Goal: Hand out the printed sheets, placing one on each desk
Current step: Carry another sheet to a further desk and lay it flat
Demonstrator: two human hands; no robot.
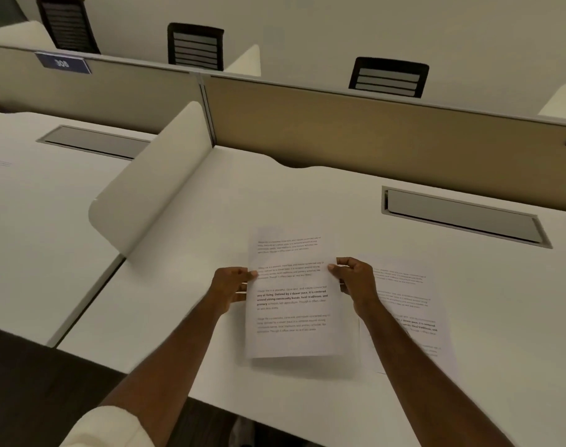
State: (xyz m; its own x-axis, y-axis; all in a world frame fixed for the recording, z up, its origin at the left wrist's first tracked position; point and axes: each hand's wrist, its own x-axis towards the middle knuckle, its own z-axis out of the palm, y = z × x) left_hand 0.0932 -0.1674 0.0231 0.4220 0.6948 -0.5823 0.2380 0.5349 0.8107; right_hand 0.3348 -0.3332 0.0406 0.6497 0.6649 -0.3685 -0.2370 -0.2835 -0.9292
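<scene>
Near the desk's (210,201) front edge: white printed paper sheets (291,295), side edges pinched by left hand (231,287) and right hand (356,282) fingers. Advice: peel one sheet only, lay flat beside second printed sheet (410,304).

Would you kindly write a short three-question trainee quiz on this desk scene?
1. True or false: both hands pinch the held sheet.
2. Which arm crosses over the sheet lying on the desk: left or right?
3. How many chairs show behind the back partition?
Key: 1 true, the left hand and the right hand pinch its side edges; 2 right; 3 three.
</scene>
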